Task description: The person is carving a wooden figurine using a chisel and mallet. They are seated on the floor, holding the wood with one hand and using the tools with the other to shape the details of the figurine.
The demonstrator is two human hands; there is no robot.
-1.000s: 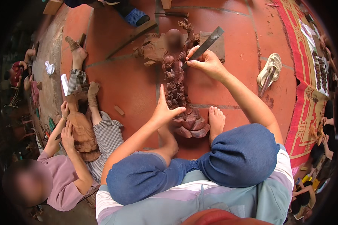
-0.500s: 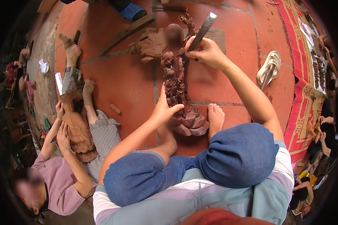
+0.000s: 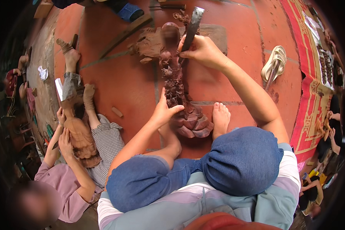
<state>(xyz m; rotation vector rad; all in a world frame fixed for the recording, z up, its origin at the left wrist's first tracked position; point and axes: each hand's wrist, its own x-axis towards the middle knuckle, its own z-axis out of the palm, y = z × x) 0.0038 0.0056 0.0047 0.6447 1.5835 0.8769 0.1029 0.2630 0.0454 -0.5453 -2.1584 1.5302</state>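
Note:
A dark reddish-brown carved wooden statue [image 3: 174,82] lies lengthwise before me on the tiled floor, its rounded lotus-like base [image 3: 193,124] between my feet. My left hand [image 3: 165,114] grips it low down, thumb across the carving and fingers along its left side. In my right hand [image 3: 204,51] is a flat metal chisel [image 3: 194,26], held with its wide, light end up. Its lower end points at the statue's upper part, but my fingers hide whether it touches. The statue's far end rests on or near a rough wooden block [image 3: 214,38].
A co-worker [image 3: 67,184] sits at left with a lighter wood carving [image 3: 79,134]. Beyond the statue lie a curved wooden bar [image 3: 126,34] and a thin tool [image 3: 168,6]. A pale sandal [image 3: 274,63] and a red patterned mat [image 3: 304,111] are at right.
My right hand has shifted slightly left with the chisel, which now stands more upright. The statue's far end has tilted a little left. My left hand keeps its grip.

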